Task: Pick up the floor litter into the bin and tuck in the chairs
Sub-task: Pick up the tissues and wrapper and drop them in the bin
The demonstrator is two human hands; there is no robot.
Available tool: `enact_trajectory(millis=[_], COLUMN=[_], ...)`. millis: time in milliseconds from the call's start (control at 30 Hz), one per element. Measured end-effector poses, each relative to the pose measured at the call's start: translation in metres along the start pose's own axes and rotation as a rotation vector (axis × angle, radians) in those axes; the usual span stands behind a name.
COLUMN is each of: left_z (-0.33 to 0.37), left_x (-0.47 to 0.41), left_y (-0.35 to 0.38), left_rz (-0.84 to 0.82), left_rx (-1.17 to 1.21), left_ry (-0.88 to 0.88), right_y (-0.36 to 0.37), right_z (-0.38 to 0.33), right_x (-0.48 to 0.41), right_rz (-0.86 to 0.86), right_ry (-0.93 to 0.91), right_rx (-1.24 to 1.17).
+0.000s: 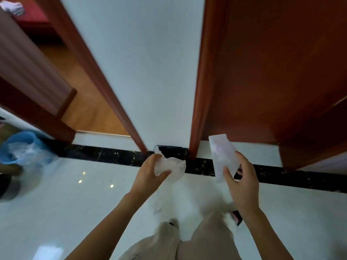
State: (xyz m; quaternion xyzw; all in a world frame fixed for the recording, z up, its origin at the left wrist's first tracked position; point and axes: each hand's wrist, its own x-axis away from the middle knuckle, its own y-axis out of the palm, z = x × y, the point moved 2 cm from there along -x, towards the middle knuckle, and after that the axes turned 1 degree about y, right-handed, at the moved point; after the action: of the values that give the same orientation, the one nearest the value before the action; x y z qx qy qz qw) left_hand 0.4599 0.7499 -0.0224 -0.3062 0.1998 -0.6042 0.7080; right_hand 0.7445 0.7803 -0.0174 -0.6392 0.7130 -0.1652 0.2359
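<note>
My left hand (150,172) is closed around a crumpled piece of white plastic litter (173,166), held above the white tiled floor. My right hand (242,180) grips a flat, whitish translucent wrapper (221,156) with a faint pink print, held upright. A blue bin (16,147) lined with a clear plastic bag stands on the floor at the far left, well apart from both hands. No chair shows in this view.
A white wall (142,72) rises straight ahead between two brown wooden door frames. The left doorway opens onto a wooden floor (88,107). A black marble strip (112,156) runs along the wall's base. My beige trousers (187,241) fill the bottom.
</note>
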Motion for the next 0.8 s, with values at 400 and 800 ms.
enact_trajectory(millis=[400,800], left_z=[-0.117,-0.262], left_x=[-0.057,-0.223], left_y=[-0.029,0.126], left_rz=[0.034,-0.064], left_rx=[-0.012,0.022], left_ry=[-0.269,-0.333], right_y=[0.148,0.313], right_z=[0.01,0.174], right_x=[-0.047,-0.118], right_rz=[-0.201,-0.28], right_ry=[0.0,0.142], right_rx=[0.067,0.16])
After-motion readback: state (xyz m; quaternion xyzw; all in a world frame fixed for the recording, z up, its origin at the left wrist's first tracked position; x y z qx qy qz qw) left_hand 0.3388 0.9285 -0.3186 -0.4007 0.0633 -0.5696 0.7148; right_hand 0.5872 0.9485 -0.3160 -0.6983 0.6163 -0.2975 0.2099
